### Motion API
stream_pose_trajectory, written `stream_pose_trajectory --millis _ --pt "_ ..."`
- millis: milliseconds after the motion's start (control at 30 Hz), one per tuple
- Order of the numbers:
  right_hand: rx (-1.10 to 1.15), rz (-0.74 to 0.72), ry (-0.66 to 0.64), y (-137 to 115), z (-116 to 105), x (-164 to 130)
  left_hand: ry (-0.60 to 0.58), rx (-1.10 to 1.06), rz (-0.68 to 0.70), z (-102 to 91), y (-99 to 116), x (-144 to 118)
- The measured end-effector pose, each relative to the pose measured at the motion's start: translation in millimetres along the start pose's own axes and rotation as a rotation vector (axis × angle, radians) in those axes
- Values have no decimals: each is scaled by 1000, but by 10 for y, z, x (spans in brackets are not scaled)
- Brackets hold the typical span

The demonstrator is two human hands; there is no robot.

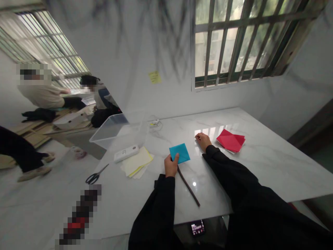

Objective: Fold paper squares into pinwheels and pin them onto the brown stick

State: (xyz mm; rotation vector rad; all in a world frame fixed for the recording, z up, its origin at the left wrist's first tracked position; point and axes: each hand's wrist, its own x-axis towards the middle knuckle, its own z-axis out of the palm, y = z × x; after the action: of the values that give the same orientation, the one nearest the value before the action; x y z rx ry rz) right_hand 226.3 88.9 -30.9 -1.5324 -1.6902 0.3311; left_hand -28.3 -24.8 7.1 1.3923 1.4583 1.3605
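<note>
Two hands at a blue folded paper on the white worktop (260, 166).

The blue paper (179, 153) is pinched at its near corner by the left hand (171, 166), fingers closed on its edge, while the right hand (203, 141) rests loosely curled on the bare surface just beside it, holding nothing that can be seen. The sheet looks thin, flat and crisp, folded into a small square near the middle of the worktop. A steady, flat hold is judged best for clean creases. Red paper (231, 141) lies to the right, a dark stick (188, 186) below.
</note>
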Motion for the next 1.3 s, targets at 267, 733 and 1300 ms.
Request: stream_pose_trajectory --millis 267,733,1300 --pt "196 130 164 -85 -158 -544 -29 -24 -4 17 42 6" --pt "574 283 186 -244 -341 -721 -32 -31 4 20 19 7" --pt "880 375 190 -388 -426 -767 -122 -8 1 46 4 -35"
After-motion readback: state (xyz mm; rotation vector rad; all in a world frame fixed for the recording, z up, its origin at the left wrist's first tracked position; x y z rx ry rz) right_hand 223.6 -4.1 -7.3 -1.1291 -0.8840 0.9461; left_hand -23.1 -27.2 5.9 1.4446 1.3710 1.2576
